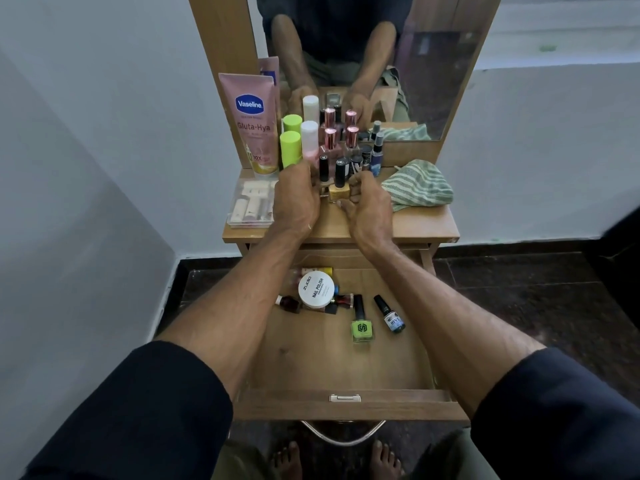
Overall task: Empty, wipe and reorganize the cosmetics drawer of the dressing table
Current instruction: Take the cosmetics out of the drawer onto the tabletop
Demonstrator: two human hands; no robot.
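Reaching over the open drawer [346, 405], the person has both hands up on the tabletop [415, 223] w/ a yellow polish [338, 191] between them. Left hand [296, 199] has its fingers curled in toward the bottles; looks like they're touching something small next to the yellow polish, but I can't tell what or whether it's actually gripped. Right hand [367, 206] is palm-up-ish, fingers curled loosely round the right side of the yellow polish, thumb near its base.

Behind that there's a crowd of stuff standing upright against the mirror [433, 81]: pink Vaseline tube [250, 123] on the far left, two green caps [290, 147], white bottles [309, 140], a couple of rose-gold capped bottles [330, 138], some dark little ones. Clear box [249, 206] of small tubes sits at the left edge of the tabletop, striped cloth [417, 187] bunched up on the right.

Drawer's not empty yet. Still inside: a white round tub [316, 289] marked nail polish, on top of a few bottles lying down near the back left, plus a green polish [362, 322] and a blue one [390, 315] lying flat just beside each other, middle-right. Bare feet [384, 459] on the dark floor below.
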